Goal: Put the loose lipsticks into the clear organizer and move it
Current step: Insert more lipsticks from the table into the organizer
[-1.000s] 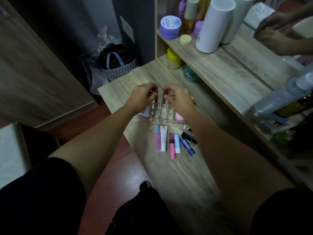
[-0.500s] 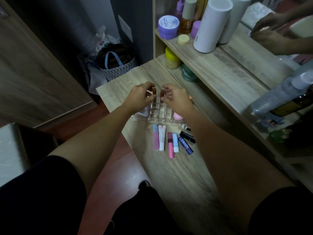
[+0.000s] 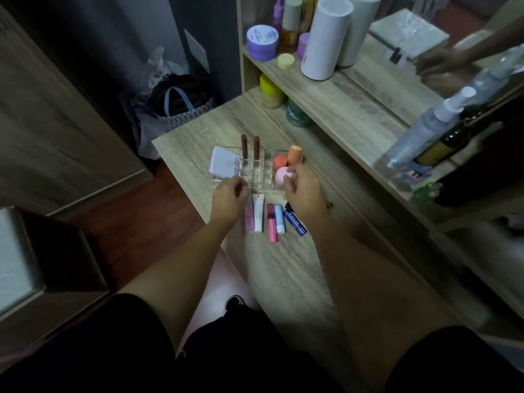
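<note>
The clear organizer (image 3: 256,173) stands on the wooden table (image 3: 286,268), with two dark red lipsticks (image 3: 250,147) upright in its far-left cells. Orange and pink sponges (image 3: 283,165) fill its right side. A white flat case (image 3: 222,165) leans in its left end. Several loose lipsticks lie in a row nearer to me: a pink tube (image 3: 249,217), a white tube (image 3: 258,212), a pink one (image 3: 271,222), a pale blue one (image 3: 279,219) and a dark blue one (image 3: 295,222). My left hand (image 3: 228,199) hovers over the row's left end, my right hand (image 3: 304,194) over its right end. Both hold nothing, fingers loosely curled.
A shelf (image 3: 340,89) at the right carries a white cylinder (image 3: 323,38), a purple jar (image 3: 262,42), bottles and a yellow jar (image 3: 270,92). A spray bottle (image 3: 431,126) stands before the mirror. A patterned bag (image 3: 181,106) sits on the floor past the table's far-left corner.
Both hands have let go of the two dark red lipsticks at the organizer's far side and drawn back toward me, now over the loose row.
</note>
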A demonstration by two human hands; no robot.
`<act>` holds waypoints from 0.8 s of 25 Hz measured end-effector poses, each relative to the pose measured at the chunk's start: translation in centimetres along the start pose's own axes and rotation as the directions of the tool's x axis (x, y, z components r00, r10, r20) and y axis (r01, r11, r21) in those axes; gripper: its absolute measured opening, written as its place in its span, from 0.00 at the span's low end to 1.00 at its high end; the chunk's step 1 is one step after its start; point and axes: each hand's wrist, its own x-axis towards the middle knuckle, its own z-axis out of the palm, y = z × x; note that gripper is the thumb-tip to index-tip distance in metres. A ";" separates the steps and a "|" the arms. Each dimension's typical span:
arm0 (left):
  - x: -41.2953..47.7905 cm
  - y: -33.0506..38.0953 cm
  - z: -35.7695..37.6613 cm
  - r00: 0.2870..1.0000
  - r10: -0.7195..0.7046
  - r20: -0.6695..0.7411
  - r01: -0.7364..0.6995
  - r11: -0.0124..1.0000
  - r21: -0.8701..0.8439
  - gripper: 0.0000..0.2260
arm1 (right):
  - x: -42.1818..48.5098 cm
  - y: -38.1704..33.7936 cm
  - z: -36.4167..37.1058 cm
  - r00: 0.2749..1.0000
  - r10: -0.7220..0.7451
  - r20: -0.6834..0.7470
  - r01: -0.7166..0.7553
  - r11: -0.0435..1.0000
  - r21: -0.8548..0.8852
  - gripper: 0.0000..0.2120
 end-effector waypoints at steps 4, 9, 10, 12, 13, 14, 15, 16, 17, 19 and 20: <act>-1.9 -1.3 1.3 0.975 -0.014 0.224 -0.011 0.994 0.109 0.13 | -1.6 3.8 -0.4 0.992 0.123 0.032 -0.111 0.960 -0.257 0.15; -2.2 -1.8 0.3 0.963 -0.055 0.264 0.022 0.992 0.126 0.13 | -0.5 5.2 -0.8 0.967 0.190 0.169 -0.124 0.933 -0.337 0.11; -2.1 -1.8 -0.1 0.963 -0.063 0.262 0.035 0.993 0.111 0.13 | -0.2 5.4 -0.8 0.959 0.203 0.200 -0.122 0.926 -0.356 0.11; -2.1 -1.8 -0.8 0.960 -0.111 0.257 0.122 0.992 -0.025 0.12 | 0.4 5.7 -1.0 0.949 0.185 0.255 -0.076 0.920 -0.385 0.12; -2.1 -1.8 -1.2 0.948 -0.158 0.277 0.206 0.966 -0.154 0.12 | 0.5 6.0 -1.1 0.949 0.160 0.272 -0.045 0.922 -0.386 0.13; -2.2 -1.8 -1.7 0.927 -0.197 0.319 0.296 0.908 -0.298 0.13 | 0.5 6.4 -1.3 0.953 0.129 0.275 -0.018 0.928 -0.373 0.13; -2.2 -1.7 -2.0 0.904 -0.221 0.366 0.373 0.825 -0.424 0.15 | 0.4 6.7 -1.6 0.960 0.092 0.265 0.005 0.939 -0.344 0.13; -2.1 -1.7 -2.3 0.882 -0.233 0.410 0.433 0.746 -0.506 0.15 | 0.1 7.0 -1.9 0.969 0.044 0.244 0.032 0.954 -0.300 0.12; -1.9 -1.5 -2.6 0.863 -0.235 0.447 0.472 0.688 -0.551 0.15 | -0.3 7.2 -2.3 0.975 -0.016 0.222 0.072 0.967 -0.246 0.13; -1.0 -0.8 -3.3 0.843 -0.209 0.495 0.503 0.629 -0.592 0.15 | -0.9 7.2 -2.9 0.974 -0.133 0.185 0.160 0.977 -0.139 0.13; -0.4 -0.2 -3.6 0.841 -0.188 0.507 0.501 0.621 -0.602 0.15 | -1.0 6.8 -3.1 0.973 -0.161 0.165 0.178 0.980 -0.093 0.13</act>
